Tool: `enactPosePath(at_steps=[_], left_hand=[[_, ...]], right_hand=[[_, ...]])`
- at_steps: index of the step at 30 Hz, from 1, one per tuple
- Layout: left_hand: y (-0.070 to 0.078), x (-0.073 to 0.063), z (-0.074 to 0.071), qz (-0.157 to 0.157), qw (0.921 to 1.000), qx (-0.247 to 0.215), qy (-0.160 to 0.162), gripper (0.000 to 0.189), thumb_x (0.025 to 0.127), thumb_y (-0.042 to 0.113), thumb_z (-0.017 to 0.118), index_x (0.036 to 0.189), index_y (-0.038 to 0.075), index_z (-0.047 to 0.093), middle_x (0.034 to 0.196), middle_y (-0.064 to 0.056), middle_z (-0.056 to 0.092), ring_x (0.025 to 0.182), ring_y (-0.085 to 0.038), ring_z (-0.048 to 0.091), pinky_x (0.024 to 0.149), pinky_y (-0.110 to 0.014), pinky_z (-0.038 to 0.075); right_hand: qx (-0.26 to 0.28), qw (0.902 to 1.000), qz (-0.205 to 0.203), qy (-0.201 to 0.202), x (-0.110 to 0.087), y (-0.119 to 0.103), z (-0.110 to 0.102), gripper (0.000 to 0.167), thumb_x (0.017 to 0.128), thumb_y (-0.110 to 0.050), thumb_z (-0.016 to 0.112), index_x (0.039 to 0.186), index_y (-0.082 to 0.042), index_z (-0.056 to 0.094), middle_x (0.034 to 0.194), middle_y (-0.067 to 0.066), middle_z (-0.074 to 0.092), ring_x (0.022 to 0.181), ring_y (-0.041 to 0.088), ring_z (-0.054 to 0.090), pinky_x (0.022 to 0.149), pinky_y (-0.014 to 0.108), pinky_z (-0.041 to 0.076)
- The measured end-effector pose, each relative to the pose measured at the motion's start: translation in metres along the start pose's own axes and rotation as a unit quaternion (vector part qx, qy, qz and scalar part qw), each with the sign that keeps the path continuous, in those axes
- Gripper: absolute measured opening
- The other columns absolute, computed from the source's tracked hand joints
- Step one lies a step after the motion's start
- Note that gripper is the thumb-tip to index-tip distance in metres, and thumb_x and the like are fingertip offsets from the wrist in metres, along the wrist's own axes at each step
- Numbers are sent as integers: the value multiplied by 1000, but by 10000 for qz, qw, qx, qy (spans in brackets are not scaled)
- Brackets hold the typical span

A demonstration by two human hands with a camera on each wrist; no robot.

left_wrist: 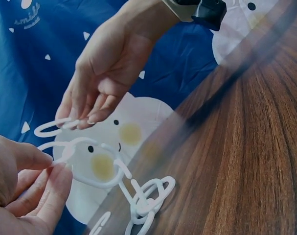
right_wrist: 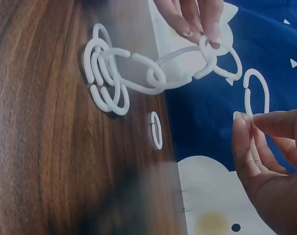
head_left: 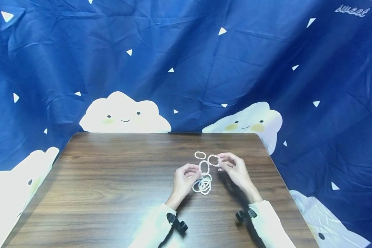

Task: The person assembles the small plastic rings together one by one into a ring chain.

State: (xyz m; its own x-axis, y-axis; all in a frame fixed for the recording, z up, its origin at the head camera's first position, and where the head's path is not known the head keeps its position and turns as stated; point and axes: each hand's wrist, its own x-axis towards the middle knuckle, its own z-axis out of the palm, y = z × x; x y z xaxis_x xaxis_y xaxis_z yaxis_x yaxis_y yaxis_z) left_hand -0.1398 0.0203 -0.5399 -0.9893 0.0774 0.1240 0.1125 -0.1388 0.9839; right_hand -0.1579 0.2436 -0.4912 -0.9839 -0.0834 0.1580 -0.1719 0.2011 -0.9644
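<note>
My left hand [head_left: 186,179] pinches a white oval ring [head_left: 204,167] with a small gap in it, part of a chain of linked rings. The chain's lower part lies heaped as several rings [right_wrist: 106,78] on the table. To its right, my right hand [head_left: 235,168] pinches a single white ring [right_wrist: 258,90] by one end, its gap showing in the right wrist view. That ring is apart from the chain in the right wrist view. One more loose ring [head_left: 200,155] lies on the table beyond the hands.
A brown wood-grain table [head_left: 96,193] spreads under both hands. Behind it hangs a blue curtain [head_left: 189,51] printed with white clouds and triangles. Black wrist cameras [head_left: 177,223] are strapped over the white sleeves [head_left: 271,224].
</note>
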Motion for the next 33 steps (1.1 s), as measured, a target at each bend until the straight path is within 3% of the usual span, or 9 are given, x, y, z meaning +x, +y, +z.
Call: enactPosePath(at_steps=[8,18,25,33], left_hand=[[1,-1,0,74,10000,5,-13,22,90,6,78,109,-4,74,100,-28,76,81,-19,78,73,-18,62],[3,-2,0,-64,9999,139,-16,20,91,4,76,109,-3,74,100,-25,77,86,-33,79,73,-22,63],[4,-2,1,-103,9998,130,-95,24,91,4,76,112,-6,73,102,-25,77,88,-35,79,74,-22,64],[5,-4,1,17,9998,100,-181,24,92,5,74,113,-7,72,101,-27,77,91,-46,77,73,-21,63]], right_hand=[[28,9999,-132,-96,-2,-2,5,29,94,9,66,123,10,65,98,0,70,86,12,76,78,31,66],[77,9993,-203,-295,-5,-2,8,28,95,6,66,123,10,64,99,-2,70,87,10,74,81,43,66],[71,9991,-216,-348,-6,0,9,28,95,7,66,122,10,65,99,-4,70,87,7,73,80,41,66],[31,9985,-318,-453,-8,-1,9,27,95,7,66,122,10,65,101,-2,71,88,9,74,79,40,66]])
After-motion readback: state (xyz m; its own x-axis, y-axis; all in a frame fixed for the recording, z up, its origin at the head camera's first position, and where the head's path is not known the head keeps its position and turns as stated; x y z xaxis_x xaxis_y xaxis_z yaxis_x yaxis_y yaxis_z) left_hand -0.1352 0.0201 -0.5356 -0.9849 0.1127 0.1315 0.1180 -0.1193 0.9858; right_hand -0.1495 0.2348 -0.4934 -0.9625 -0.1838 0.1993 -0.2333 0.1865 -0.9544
